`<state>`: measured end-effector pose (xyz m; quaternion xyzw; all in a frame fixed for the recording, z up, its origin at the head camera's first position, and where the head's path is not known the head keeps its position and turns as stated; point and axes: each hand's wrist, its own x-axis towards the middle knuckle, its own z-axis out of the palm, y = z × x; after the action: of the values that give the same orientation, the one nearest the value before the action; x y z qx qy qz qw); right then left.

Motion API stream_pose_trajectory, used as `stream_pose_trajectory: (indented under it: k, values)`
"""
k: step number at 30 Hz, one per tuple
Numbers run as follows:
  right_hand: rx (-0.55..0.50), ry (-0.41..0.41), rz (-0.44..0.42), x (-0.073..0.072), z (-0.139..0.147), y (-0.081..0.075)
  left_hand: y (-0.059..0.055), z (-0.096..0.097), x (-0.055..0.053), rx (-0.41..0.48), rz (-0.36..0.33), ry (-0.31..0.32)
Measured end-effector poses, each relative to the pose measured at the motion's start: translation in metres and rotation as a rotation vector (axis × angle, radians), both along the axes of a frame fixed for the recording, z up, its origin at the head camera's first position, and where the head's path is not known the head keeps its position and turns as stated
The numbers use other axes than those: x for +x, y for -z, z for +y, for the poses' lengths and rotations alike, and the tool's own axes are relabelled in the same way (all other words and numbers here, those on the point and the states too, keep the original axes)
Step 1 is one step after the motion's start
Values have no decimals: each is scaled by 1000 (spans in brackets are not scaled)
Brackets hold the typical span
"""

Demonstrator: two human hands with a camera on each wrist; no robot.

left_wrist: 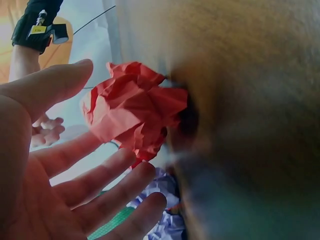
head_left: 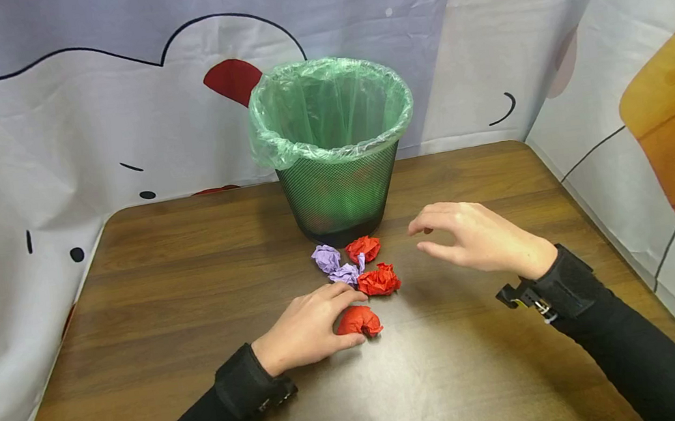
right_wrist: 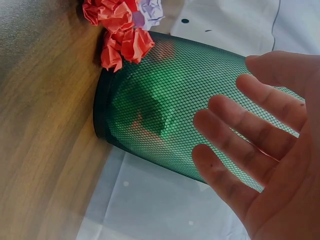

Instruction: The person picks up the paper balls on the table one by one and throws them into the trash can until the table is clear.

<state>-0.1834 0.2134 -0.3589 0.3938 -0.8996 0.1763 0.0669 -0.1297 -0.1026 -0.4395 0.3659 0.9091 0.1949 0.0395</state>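
Observation:
My left hand (head_left: 312,326) reaches around a crumpled red paper ball (head_left: 359,321) on the table, thumb on the near side and fingers on the far side. In the left wrist view the fingers (left_wrist: 112,170) are loosely extended beside the red ball (left_wrist: 135,107), not closed round it; whether any fingertip touches it I cannot tell. Just beyond lie two more red paper balls (head_left: 379,279) and two purple ones (head_left: 326,258). Hovering to the right of them, my right hand (head_left: 476,234) holds nothing, its fingers relaxed and apart.
A black mesh wastebasket (head_left: 342,193) lined with a green plastic bag (head_left: 388,133) stands at the table's back edge, behind the paper balls. Reddish shapes show through its mesh. Printed curtains (head_left: 181,131) hang behind and beside the wooden table (head_left: 184,274).

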Motion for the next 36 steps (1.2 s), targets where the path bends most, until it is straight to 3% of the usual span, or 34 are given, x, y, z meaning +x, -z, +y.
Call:
stream_pose_trajectory:
  k: [13,23,30,36]
  values:
    - [-8,9,-12,1,2,6,5,4,-1,-44,17,34]
    - [-4,25,-43,1,4,16,3,2,-1,28,51,9]
    - [-12,34,-60,2,6,23,-7,-2,-4,109,138,-25]
    - [-23,36,-74,3,7,28,-25,-9,-10,206,217,-54]
